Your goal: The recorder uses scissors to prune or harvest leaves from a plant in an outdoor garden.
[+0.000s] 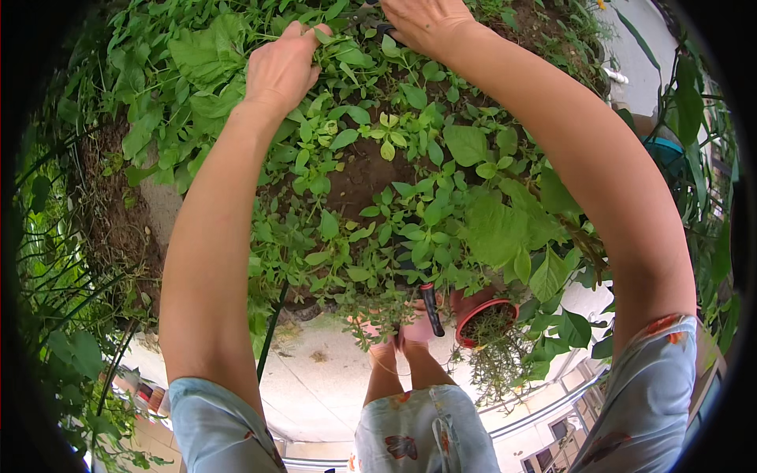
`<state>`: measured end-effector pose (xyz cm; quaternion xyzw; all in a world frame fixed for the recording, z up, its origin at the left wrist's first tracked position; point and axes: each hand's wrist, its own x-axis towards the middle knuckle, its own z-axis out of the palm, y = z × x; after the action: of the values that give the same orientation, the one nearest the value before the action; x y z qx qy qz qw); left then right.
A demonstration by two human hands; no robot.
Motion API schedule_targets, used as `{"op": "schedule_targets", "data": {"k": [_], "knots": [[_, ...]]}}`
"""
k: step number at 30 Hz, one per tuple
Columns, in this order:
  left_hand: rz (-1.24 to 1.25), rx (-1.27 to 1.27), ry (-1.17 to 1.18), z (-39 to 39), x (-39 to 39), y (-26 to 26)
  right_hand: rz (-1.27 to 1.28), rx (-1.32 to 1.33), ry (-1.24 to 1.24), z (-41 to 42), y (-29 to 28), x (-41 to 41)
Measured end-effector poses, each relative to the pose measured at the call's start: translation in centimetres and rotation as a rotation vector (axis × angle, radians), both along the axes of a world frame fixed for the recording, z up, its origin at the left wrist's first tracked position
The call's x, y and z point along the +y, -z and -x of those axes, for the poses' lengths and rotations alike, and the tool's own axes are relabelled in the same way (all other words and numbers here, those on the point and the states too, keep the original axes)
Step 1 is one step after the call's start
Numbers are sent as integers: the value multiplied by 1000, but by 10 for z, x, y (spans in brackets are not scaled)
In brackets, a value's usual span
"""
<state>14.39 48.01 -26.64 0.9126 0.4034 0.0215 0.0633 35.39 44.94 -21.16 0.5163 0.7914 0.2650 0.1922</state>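
My left hand [282,66] is among leafy green plants [349,56] at the upper left of the bed, its fingers curled in on a leafy stem [331,40]. Leaves partly cover the fingertips. A broad, wrinkled leaf [210,53] lies just left of that hand. At the top edge of the view, my right hand [423,25] is closed around a black-handled tool [385,29], which looks like scissors. Most of this tool is out of view or hidden by the hand. Between my arms, low seedlings [384,127] grow from brown soil [369,177].
A hand tool's black handle with a red band [432,308] sticks out at the bed's near edge. Beside it, a tilted reddish pot [513,310] holds trailing plants. Pale paving [307,378] lies under my feet. Thin dark green stakes [272,331] stand on the left.
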Motion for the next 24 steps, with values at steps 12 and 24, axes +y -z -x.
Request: {"op": "schedule_targets", "data": {"k": [12,24], "knots": [[34,85,44,6,-9,6,130,-78,-29,-32,-10,-29],[-2,61,73,6,-20,8,1268,1217,1023,-27,-11,-40]]}}
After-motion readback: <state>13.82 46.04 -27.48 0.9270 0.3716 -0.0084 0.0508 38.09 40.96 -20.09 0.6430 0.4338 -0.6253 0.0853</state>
